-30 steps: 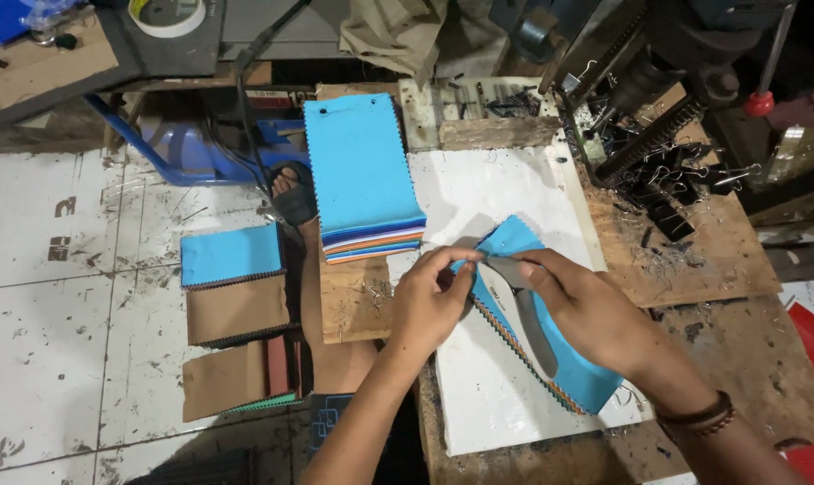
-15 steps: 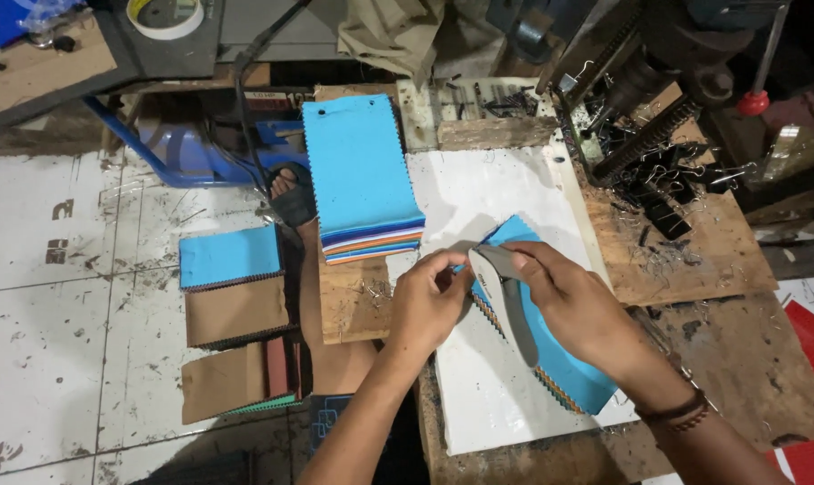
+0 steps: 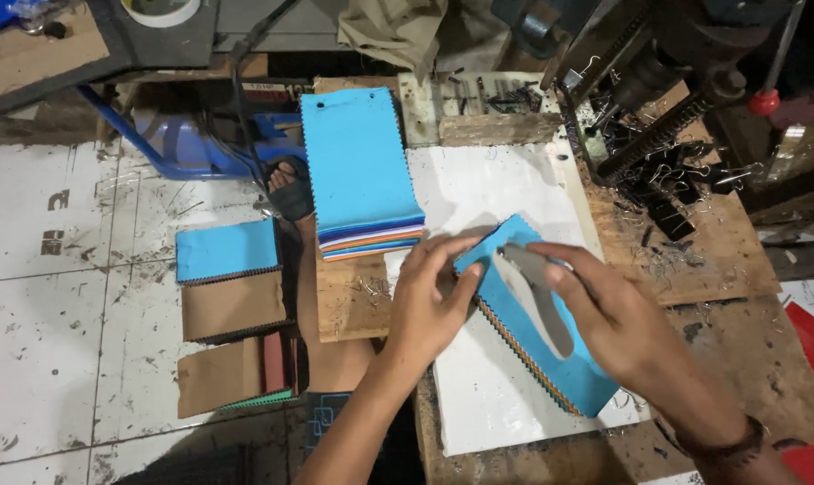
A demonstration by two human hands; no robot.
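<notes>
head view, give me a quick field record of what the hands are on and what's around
left hand: flat on near end of the blue swatch stack
right hand: pressing a grey strip down on that stack
surface: white board on a wooden bench
behind: taller swatch stack, blue on top, coloured edges showing
floor, left: blue and brown stacks
upper right: black binder clips

Left hand [image 3: 434,301] and right hand [image 3: 618,314] lie flat, palms down.
</notes>
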